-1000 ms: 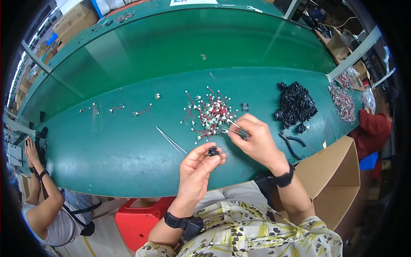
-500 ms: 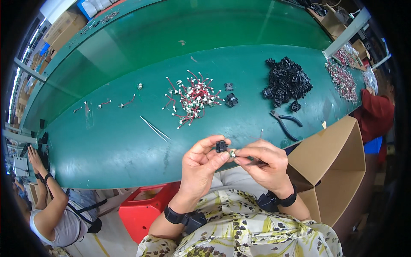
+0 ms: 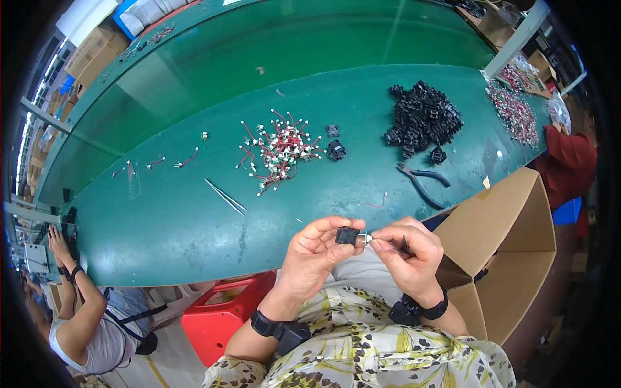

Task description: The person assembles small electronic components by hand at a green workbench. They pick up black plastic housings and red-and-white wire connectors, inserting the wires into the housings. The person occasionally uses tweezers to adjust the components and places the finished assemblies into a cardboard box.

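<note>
Close to my body, above the table's near edge, my left hand [image 3: 318,253] pinches a small black plastic housing [image 3: 347,235] between thumb and fingers. From the other side, my right hand [image 3: 414,249] grips a tiny white connector [image 3: 365,238] by its fingertips. The connector lies level with the housing's right side, very near it; whether the two touch is too small to tell. A thin dark object [image 3: 405,244] shows among my right fingers, its kind unclear. Beyond my hands lie a short red wire [image 3: 383,201] and black-handled cutting pliers [image 3: 424,184].
On the green table [image 3: 162,239] are a pile of red-wired white connectors [image 3: 281,149], a heap of black housings [image 3: 427,119] and metal tweezers [image 3: 224,196]. An open cardboard box [image 3: 517,239] stands at my right, a red stool [image 3: 223,313] at my left. Co-workers sit at both sides.
The white connector has come from below the housing's right corner to level with its right side. Both hands sit slightly lower and further right in view; the table things have shifted left in view.
</note>
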`<action>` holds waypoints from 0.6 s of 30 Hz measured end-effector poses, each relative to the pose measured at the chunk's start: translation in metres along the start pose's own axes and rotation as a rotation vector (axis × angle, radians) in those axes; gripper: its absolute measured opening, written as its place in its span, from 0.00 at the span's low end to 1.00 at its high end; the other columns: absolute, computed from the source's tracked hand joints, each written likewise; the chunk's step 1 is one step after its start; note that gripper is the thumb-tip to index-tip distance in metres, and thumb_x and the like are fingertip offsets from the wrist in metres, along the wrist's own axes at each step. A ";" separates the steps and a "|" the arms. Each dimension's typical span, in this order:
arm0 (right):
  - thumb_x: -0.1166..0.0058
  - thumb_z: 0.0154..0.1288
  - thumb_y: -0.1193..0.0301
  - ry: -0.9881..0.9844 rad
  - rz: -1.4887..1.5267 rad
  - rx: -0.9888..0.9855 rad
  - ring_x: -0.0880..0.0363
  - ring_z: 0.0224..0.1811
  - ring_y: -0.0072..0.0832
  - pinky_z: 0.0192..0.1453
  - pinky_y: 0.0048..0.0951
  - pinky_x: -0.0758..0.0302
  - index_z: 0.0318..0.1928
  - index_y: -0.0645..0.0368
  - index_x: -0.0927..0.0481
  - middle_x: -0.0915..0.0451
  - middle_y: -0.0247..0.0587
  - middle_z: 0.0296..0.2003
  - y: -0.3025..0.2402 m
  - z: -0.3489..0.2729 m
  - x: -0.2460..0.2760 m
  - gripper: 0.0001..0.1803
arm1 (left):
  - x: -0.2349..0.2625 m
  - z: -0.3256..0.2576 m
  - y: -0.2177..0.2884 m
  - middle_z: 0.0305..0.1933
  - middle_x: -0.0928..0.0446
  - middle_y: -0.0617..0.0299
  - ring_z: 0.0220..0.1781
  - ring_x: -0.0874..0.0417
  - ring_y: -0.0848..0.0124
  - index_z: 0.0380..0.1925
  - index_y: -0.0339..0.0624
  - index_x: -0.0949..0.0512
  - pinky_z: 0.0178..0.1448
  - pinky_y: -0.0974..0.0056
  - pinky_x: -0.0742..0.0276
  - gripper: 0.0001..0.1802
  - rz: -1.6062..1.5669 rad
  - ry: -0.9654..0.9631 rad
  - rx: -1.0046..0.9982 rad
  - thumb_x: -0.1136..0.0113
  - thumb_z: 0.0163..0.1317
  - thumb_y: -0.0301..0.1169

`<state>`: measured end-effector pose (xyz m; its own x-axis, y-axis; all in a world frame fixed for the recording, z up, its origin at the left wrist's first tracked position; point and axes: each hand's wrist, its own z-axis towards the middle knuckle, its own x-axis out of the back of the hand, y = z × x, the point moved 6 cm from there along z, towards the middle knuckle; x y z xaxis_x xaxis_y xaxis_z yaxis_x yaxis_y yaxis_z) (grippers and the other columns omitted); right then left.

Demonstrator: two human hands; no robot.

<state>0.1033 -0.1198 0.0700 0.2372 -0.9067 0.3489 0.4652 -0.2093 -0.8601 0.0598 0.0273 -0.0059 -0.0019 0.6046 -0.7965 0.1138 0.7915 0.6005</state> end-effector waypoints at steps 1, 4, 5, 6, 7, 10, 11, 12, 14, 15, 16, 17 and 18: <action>0.34 0.53 0.82 0.006 -0.017 0.030 0.21 0.26 0.22 0.27 0.20 0.27 0.37 0.64 0.16 0.18 0.40 0.29 -0.002 0.000 0.000 0.09 | 0.000 0.000 -0.001 0.59 0.25 0.52 0.54 0.19 0.66 0.55 0.44 0.25 0.58 0.59 0.18 0.22 0.000 0.006 0.002 0.39 0.61 0.17; 0.34 0.52 0.82 -0.008 -0.010 0.055 0.19 0.28 0.25 0.29 0.23 0.24 0.37 0.64 0.16 0.18 0.41 0.29 -0.003 -0.001 -0.003 0.10 | 0.000 0.000 -0.001 0.59 0.25 0.52 0.57 0.21 0.66 0.54 0.43 0.25 0.59 0.59 0.19 0.22 0.013 0.018 0.001 0.39 0.60 0.16; 0.34 0.52 0.83 -0.012 -0.014 0.051 0.19 0.28 0.25 0.29 0.23 0.23 0.37 0.64 0.16 0.17 0.41 0.29 -0.003 -0.001 -0.004 0.10 | 0.001 0.000 -0.001 0.59 0.25 0.52 0.58 0.21 0.66 0.54 0.43 0.25 0.59 0.59 0.19 0.22 0.020 0.022 0.000 0.39 0.60 0.16; 0.35 0.52 0.83 -0.017 -0.017 0.047 0.18 0.28 0.26 0.30 0.23 0.23 0.37 0.64 0.16 0.17 0.41 0.29 -0.005 0.000 -0.006 0.10 | 0.000 0.000 -0.001 0.59 0.25 0.51 0.58 0.21 0.67 0.54 0.42 0.25 0.60 0.60 0.20 0.21 0.009 0.018 -0.004 0.39 0.60 0.15; 0.35 0.52 0.83 -0.022 -0.019 0.043 0.18 0.28 0.26 0.30 0.23 0.22 0.37 0.64 0.16 0.17 0.42 0.29 -0.005 0.001 -0.007 0.10 | 0.000 0.000 0.001 0.59 0.24 0.51 0.58 0.21 0.68 0.53 0.40 0.25 0.61 0.61 0.21 0.21 -0.001 0.014 -0.009 0.40 0.60 0.15; 0.37 0.50 0.84 -0.044 -0.053 0.061 0.17 0.27 0.25 0.30 0.23 0.21 0.37 0.64 0.16 0.17 0.42 0.29 -0.005 0.003 -0.009 0.11 | 0.000 0.000 0.003 0.59 0.24 0.50 0.58 0.21 0.69 0.53 0.38 0.24 0.62 0.62 0.21 0.20 0.043 0.011 -0.049 0.40 0.60 0.14; 0.38 0.49 0.85 -0.051 -0.060 0.066 0.17 0.27 0.25 0.29 0.23 0.21 0.37 0.64 0.16 0.17 0.41 0.29 -0.006 0.004 -0.009 0.12 | 0.000 0.000 0.004 0.59 0.24 0.50 0.58 0.21 0.68 0.52 0.37 0.24 0.62 0.62 0.21 0.20 0.070 0.011 -0.068 0.40 0.60 0.13; 0.38 0.49 0.85 -0.058 -0.070 0.070 0.17 0.27 0.25 0.29 0.23 0.21 0.37 0.64 0.16 0.18 0.40 0.29 -0.006 0.005 -0.010 0.12 | 0.001 0.000 0.004 0.59 0.24 0.50 0.58 0.21 0.68 0.52 0.37 0.24 0.62 0.62 0.21 0.20 0.124 0.027 -0.076 0.40 0.59 0.13; 0.39 0.48 0.85 -0.082 -0.107 0.087 0.18 0.26 0.24 0.28 0.23 0.21 0.37 0.63 0.17 0.18 0.39 0.29 -0.007 0.007 -0.010 0.13 | 0.003 -0.001 0.008 0.58 0.24 0.50 0.58 0.21 0.67 0.52 0.35 0.23 0.61 0.62 0.21 0.20 0.233 0.057 -0.093 0.40 0.59 0.12; 0.39 0.47 0.85 -0.099 -0.134 0.099 0.18 0.26 0.25 0.28 0.23 0.21 0.38 0.63 0.17 0.18 0.38 0.28 -0.008 0.007 -0.010 0.14 | 0.002 -0.002 0.011 0.57 0.23 0.50 0.58 0.20 0.66 0.51 0.34 0.23 0.61 0.63 0.21 0.19 0.311 0.045 -0.123 0.41 0.59 0.12; 0.40 0.47 0.84 -0.116 -0.161 0.110 0.18 0.25 0.25 0.27 0.24 0.22 0.38 0.63 0.17 0.19 0.38 0.28 -0.009 0.007 -0.011 0.14 | 0.001 -0.001 0.015 0.57 0.23 0.50 0.57 0.20 0.66 0.51 0.33 0.23 0.61 0.63 0.20 0.19 0.389 0.032 -0.153 0.41 0.59 0.12; 0.40 0.47 0.84 -0.139 -0.175 0.118 0.19 0.24 0.25 0.27 0.24 0.22 0.38 0.62 0.18 0.19 0.37 0.28 -0.008 0.008 -0.013 0.14 | -0.001 -0.001 0.019 0.56 0.23 0.50 0.57 0.20 0.65 0.51 0.32 0.22 0.61 0.63 0.20 0.19 0.466 0.019 -0.182 0.41 0.59 0.11; 0.40 0.47 0.84 -0.161 -0.190 0.129 0.20 0.24 0.26 0.26 0.25 0.23 0.38 0.62 0.18 0.20 0.37 0.28 -0.007 0.009 -0.014 0.14 | -0.001 -0.001 0.020 0.56 0.23 0.50 0.56 0.20 0.65 0.51 0.32 0.22 0.60 0.63 0.20 0.19 0.475 0.010 -0.161 0.41 0.59 0.12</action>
<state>0.1040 -0.1023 0.0747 0.2635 -0.7836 0.5626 0.6164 -0.3119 -0.7230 0.0613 0.0425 0.0066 0.0038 0.9018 -0.4322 -0.0503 0.4318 0.9006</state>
